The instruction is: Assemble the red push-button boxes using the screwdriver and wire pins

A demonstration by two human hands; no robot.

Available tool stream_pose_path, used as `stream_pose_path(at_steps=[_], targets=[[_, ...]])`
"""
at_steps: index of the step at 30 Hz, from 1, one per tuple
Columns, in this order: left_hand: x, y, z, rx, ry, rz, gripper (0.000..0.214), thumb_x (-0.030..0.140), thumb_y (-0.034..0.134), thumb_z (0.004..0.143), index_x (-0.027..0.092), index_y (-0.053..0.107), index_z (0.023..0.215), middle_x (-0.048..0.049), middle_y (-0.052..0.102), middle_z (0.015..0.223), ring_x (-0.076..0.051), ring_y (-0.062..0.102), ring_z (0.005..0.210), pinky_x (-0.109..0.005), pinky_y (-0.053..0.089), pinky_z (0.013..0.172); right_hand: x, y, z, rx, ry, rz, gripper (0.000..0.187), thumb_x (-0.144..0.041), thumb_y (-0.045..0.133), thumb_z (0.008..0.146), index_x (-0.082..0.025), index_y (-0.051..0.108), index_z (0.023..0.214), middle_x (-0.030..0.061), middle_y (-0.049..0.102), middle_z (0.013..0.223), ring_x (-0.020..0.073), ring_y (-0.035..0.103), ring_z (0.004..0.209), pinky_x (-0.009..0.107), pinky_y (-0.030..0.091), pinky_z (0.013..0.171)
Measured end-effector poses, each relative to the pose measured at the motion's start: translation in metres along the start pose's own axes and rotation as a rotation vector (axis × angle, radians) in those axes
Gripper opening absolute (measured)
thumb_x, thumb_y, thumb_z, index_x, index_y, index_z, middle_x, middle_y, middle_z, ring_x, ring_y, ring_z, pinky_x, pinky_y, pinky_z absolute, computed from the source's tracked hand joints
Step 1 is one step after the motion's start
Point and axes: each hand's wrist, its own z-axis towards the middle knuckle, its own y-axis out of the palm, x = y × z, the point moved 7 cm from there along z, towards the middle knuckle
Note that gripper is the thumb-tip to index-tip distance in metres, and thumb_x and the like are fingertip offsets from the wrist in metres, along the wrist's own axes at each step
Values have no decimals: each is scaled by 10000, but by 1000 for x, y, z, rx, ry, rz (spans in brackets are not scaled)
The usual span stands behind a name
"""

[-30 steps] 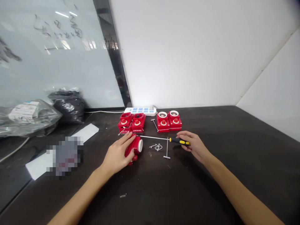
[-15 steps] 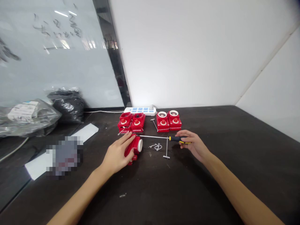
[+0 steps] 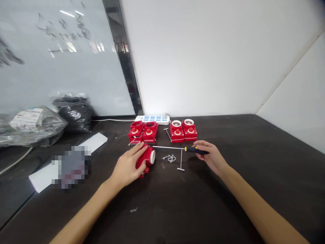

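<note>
My left hand (image 3: 127, 166) lies over a red push-button box (image 3: 145, 160) with a white round end, holding it on its side on the dark table (image 3: 228, 189). My right hand (image 3: 210, 156) grips the black and yellow handle of a long screwdriver (image 3: 188, 148). Its thin metal shaft runs left, level above the table, and its tip reaches the top of the red box. A long loose screw (image 3: 181, 160) and small bent wire pieces (image 3: 169, 158) lie between my hands.
Two pairs of red button boxes (image 3: 142, 132) (image 3: 183, 130) stand behind, before a white power strip (image 3: 152, 119) at the wall. At the left are plastic bags (image 3: 30, 125), a white paper sheet (image 3: 92, 142) and a blurred patch (image 3: 71, 167).
My right hand has closed round the screwdriver handle and turned it a little; the yellow part is now mostly covered. My left hand and the red box stay put.
</note>
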Motion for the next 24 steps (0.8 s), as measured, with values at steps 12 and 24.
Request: stream_pose_path(at_steps=[12, 24], targets=[[0, -2, 1, -25, -13, 3, 534, 456, 463, 897, 161, 572, 1328, -113, 507, 1433, -302, 506, 1299, -475, 474, 1031, -6, -10, 1, 75, -39, 5, 160, -224, 718, 631, -161, 690, 775, 50, 659, 781, 91, 447, 470, 258, 221, 441], [6, -21, 51, -133, 2, -126, 457, 539, 554, 877, 210, 657, 1176, -87, 683, 1213, -283, 603, 1165, -486, 467, 997, -16, -18, 2, 118, -97, 36, 153, -187, 663, 621, -168, 689, 770, 44, 662, 729, 90, 423, 437, 257, 177, 419]])
